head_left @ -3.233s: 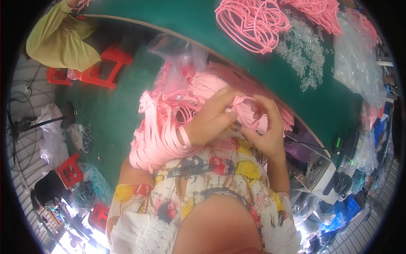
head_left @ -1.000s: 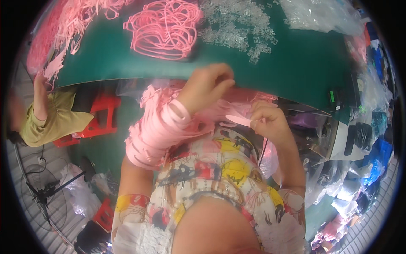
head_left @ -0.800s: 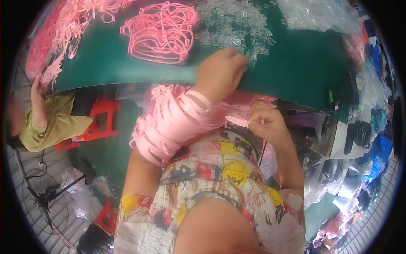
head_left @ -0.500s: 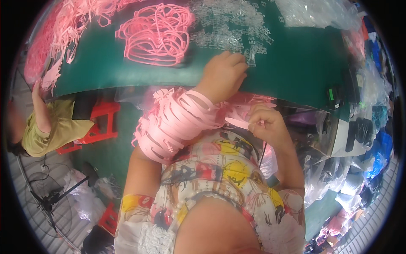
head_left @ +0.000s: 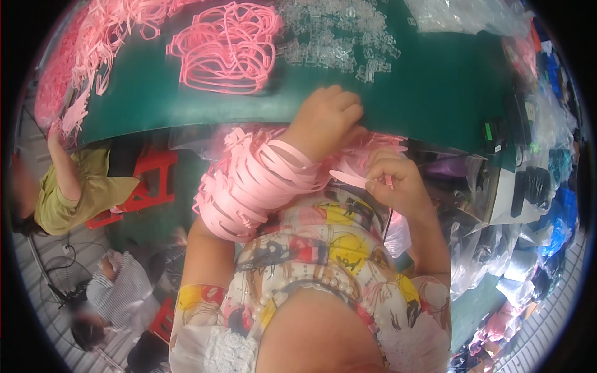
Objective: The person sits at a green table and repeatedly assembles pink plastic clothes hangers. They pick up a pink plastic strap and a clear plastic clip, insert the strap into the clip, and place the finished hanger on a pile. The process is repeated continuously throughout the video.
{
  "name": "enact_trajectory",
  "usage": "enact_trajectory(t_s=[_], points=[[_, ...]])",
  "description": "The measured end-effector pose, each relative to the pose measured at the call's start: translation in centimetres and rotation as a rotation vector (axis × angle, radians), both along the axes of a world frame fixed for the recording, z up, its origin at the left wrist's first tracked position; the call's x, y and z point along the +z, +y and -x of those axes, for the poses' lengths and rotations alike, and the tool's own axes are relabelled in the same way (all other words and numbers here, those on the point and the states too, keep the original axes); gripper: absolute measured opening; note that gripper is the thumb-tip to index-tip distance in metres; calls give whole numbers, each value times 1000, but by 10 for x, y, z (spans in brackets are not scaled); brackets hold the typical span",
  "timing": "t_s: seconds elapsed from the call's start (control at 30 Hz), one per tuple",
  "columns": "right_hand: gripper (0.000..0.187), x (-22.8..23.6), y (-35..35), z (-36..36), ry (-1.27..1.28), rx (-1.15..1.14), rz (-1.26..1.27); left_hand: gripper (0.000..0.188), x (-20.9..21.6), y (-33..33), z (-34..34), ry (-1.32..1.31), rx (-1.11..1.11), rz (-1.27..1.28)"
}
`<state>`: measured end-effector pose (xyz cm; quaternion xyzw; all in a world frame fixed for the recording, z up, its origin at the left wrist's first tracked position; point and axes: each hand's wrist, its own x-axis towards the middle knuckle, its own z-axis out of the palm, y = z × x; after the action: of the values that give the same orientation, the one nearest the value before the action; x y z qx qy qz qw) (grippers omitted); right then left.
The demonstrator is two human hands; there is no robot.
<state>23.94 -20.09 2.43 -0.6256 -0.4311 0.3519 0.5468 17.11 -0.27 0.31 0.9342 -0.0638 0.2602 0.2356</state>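
Many flat pink straps [head_left: 258, 186] are looped round my left forearm, bunched from the wrist toward the elbow. My left hand [head_left: 326, 121], just off the pile of small clear plastic buckles [head_left: 333, 37], is over the table's front edge with its fingers curled; what they hold, if anything, is hidden. Lower and to the right, my right hand [head_left: 396, 183] pinches a pink strap [head_left: 349, 179] between thumb and fingers, its rounded tip pointing left. More pink straps hang below the table edge between the hands.
On the green table [head_left: 448, 93] lies a heap of darker pink straps [head_left: 227, 46]; loose pale pink strips [head_left: 102, 37] pile at far left. Clear plastic bags [head_left: 472, 15] lie far right. Two other people are at left, near a red stool [head_left: 152, 177].
My left hand has drawn back from the clear buckles toward me. The right hand has hardly moved, still on the strap. A person in a striped top has come into view at lower left.
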Motion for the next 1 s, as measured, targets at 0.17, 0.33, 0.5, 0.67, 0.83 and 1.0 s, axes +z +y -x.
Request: enact_trajectory(t_s=[0.17, 0.33, 0.5, 0.67, 0.83, 1.0], points=[[4, 5, 2, -2, -76, 32, 8, 26, -8, 4, 14, -5, -31, -36], [4, 8, 4, 0, -124, 43, -2, 23, -5, -5, 29, 12, 59, 219], [4, 21, 10, -1, -173, 94, -9, 19, 12, -11, 44, 212, -27, 1087], [4, 33, 20, -1, -283, 130, -40, 14, 26, -21, 61, 462, -142, 1565], [4, 33, 20, -1, -337, 96, -23, 12, 32, -18, 67, 470, -149, 1347], [4, 28, 19, 0, -341, 96, -1, 11, 41, -19, 72, 489, -141, 1218]])
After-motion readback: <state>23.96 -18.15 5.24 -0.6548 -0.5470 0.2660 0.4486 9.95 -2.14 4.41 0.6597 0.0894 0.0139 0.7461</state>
